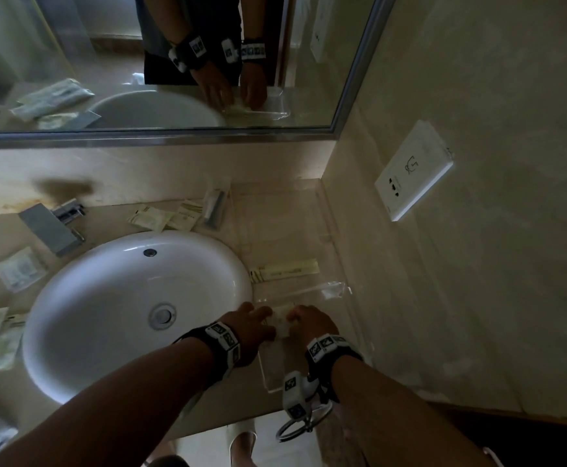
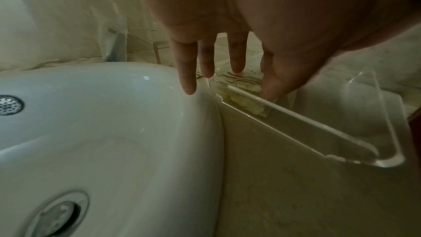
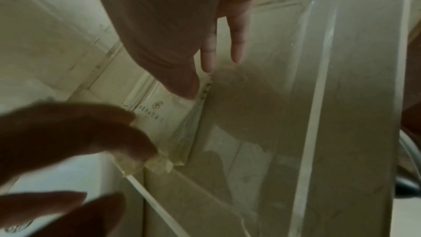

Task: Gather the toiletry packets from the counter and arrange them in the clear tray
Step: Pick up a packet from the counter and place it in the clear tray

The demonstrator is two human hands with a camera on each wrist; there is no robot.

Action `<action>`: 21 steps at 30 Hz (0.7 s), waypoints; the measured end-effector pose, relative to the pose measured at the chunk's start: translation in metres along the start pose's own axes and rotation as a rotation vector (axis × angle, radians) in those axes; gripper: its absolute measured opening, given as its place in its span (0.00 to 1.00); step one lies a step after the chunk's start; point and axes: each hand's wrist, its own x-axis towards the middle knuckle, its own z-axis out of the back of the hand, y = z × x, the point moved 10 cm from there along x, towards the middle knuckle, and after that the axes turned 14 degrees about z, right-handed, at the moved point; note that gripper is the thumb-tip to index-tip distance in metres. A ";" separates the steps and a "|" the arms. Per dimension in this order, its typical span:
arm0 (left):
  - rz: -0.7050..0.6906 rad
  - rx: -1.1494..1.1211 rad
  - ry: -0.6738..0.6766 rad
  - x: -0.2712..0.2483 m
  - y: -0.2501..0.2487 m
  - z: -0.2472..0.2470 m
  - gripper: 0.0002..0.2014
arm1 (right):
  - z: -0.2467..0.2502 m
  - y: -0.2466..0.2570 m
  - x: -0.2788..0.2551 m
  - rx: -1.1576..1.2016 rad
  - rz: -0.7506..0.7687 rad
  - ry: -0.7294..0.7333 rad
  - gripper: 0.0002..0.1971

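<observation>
The clear tray (image 1: 334, 227) lies on the counter to the right of the sink. At its near end sits a small stack of pale toiletry packets (image 1: 280, 323). My left hand (image 1: 251, 323) and right hand (image 1: 309, 323) touch the stack from either side. In the left wrist view, the straight fingers and thumb of my left hand (image 2: 254, 82) bracket the packets (image 2: 241, 82) behind the tray wall (image 2: 318, 132). In the right wrist view, the thumb of my right hand (image 3: 196, 80) presses on the top packet (image 3: 164, 114). A long yellowish packet (image 1: 285, 269) and a clear wrapper (image 1: 329, 291) lie farther back in the tray.
More packets (image 1: 164, 217) lie behind the white sink (image 1: 123, 298), with a long dark-tipped packet (image 1: 216, 205) beside them. Others lie left of the basin (image 1: 19, 273). The faucet (image 1: 49, 230) stands at the back left. The wall with a socket plate (image 1: 413, 170) bounds the tray's right side.
</observation>
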 end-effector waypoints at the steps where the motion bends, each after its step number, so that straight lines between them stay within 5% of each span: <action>1: -0.009 0.007 0.004 0.002 -0.001 0.002 0.26 | 0.000 0.002 0.000 -0.005 0.006 0.007 0.14; 7: -0.043 0.156 0.019 0.005 0.000 -0.006 0.31 | -0.002 0.009 -0.001 -0.048 -0.012 0.045 0.20; 14: -0.161 0.201 -0.153 -0.002 -0.012 0.010 0.20 | -0.004 0.001 -0.003 -0.027 -0.122 -0.015 0.26; 21: -0.123 0.198 -0.023 0.006 -0.007 -0.009 0.21 | 0.006 0.010 -0.003 -0.190 -0.092 -0.114 0.24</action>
